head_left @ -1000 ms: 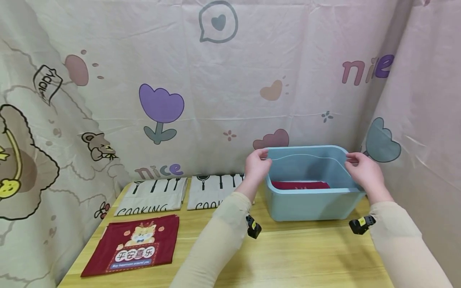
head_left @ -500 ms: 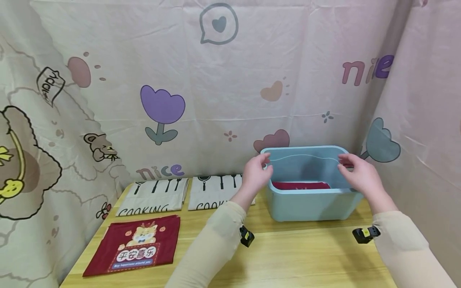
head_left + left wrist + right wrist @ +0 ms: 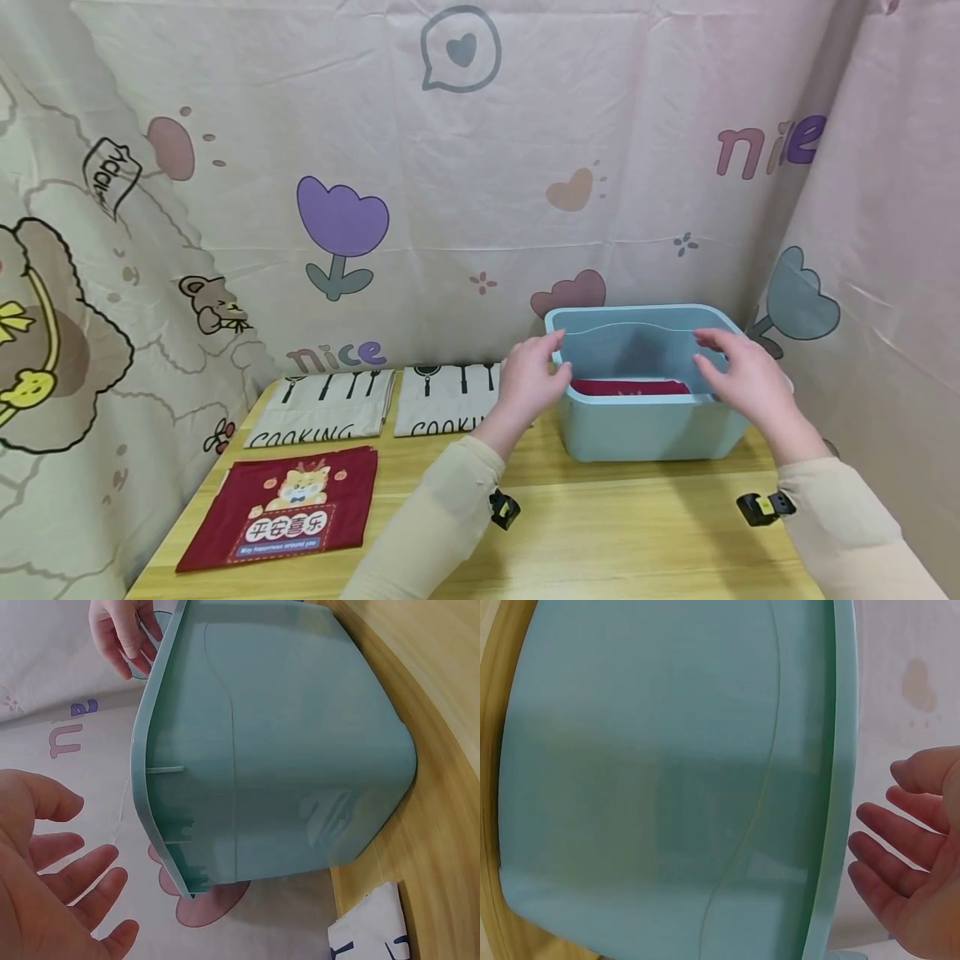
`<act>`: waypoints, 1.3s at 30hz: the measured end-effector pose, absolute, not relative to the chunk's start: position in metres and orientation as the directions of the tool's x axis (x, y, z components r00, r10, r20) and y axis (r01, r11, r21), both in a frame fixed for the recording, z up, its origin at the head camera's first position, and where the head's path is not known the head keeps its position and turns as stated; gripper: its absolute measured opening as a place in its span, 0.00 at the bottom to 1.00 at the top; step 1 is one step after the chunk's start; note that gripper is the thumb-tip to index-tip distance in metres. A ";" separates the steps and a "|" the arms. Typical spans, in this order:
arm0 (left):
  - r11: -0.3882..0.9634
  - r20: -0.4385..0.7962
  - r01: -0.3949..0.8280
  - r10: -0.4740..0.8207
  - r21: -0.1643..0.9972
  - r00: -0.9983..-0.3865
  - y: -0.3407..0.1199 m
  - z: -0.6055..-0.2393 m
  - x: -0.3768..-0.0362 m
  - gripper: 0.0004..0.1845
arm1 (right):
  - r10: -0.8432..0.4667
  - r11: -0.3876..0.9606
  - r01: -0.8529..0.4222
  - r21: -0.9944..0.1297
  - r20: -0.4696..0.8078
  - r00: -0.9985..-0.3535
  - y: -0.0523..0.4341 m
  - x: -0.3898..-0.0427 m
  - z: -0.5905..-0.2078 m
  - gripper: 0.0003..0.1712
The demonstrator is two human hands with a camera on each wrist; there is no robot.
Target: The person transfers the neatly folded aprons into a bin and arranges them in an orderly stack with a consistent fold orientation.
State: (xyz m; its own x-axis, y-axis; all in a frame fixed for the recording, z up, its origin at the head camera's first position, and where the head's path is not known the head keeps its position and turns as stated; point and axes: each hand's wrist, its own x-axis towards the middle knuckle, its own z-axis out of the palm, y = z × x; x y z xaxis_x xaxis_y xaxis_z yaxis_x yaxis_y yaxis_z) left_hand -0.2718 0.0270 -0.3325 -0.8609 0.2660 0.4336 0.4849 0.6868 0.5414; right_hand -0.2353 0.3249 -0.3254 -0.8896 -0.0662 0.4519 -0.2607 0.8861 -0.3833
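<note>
Bare left hand (image 3: pixel 531 377) and right hand (image 3: pixel 738 377) hovered with fingers loosely spread, holding nothing | pale blue bin (image 3: pixel 651 427) sat between them at centre right of frame, long axis running left-right, each hand just off one end rim | red cloth (image 3: pixel 630 387) lay inside | bench (image 3: pixel 600 533) beneath

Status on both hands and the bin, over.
Left hand open, off the blue bin. Right hand open at the bin's right side, no grip. Red cloth inside the bin. Nothing between hands and bin.
</note>
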 end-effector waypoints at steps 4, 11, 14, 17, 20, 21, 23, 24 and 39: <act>0.751 0.485 0.509 0.288 0.420 -0.826 0.022 -0.337 -0.268 0.26 | -0.114 0.883 -0.318 -0.346 0.498 -0.860 0.318 -0.233 -0.325 0.25; 0.796 0.564 0.531 0.305 0.291 -0.767 0.010 -0.344 -0.261 0.26 | -0.150 0.883 -0.358 -0.302 0.540 -0.828 0.306 -0.229 -0.327 0.26; 0.801 0.571 0.536 0.316 0.268 -0.758 0.003 -0.347 -0.258 0.27 | -0.157 0.881 -0.371 -0.293 0.560 -0.814 0.300 -0.228 -0.329 0.26; 0.803 0.586 0.546 0.329 0.239 -0.740 -0.004 -0.349 -0.255 0.27 | -0.174 0.881 -0.397 -0.257 0.605 -0.777 0.294 -0.229 -0.331 0.25; 0.807 0.613 0.555 0.339 0.200 -0.714 -0.012 -0.353 -0.253 0.27 | -0.189 0.880 -0.419 -0.224 0.645 -0.741 0.288 -0.228 -0.333 0.25; 0.808 0.623 0.558 0.340 0.189 -0.704 -0.014 -0.355 -0.252 0.26 | -0.194 0.878 -0.426 -0.216 0.653 -0.732 0.286 -0.228 -0.334 0.26; 0.810 0.649 0.564 0.343 0.162 -0.679 -0.018 -0.357 -0.250 0.26 | -0.204 0.874 -0.441 -0.202 0.671 -0.713 0.281 -0.227 -0.335 0.26; 0.812 0.661 0.565 0.344 0.148 -0.667 -0.019 -0.359 -0.250 0.25 | -0.208 0.873 -0.446 -0.197 0.677 -0.706 0.279 -0.226 -0.336 0.27; 0.794 0.718 0.607 0.411 0.021 -0.562 -0.039 -0.374 -0.236 0.26 | -0.263 0.833 -0.535 -0.140 0.751 -0.606 0.249 -0.221 -0.348 0.32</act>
State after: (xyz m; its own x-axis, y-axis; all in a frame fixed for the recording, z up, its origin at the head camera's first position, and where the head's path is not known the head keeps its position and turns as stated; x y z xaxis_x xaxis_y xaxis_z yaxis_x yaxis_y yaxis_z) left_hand -0.2363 -0.0394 -0.3739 -0.5623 0.4107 0.7177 0.6070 0.7944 0.0209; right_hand -0.2213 0.2489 -0.3484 -0.6058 -0.2630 0.7509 -0.5351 0.8331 -0.1399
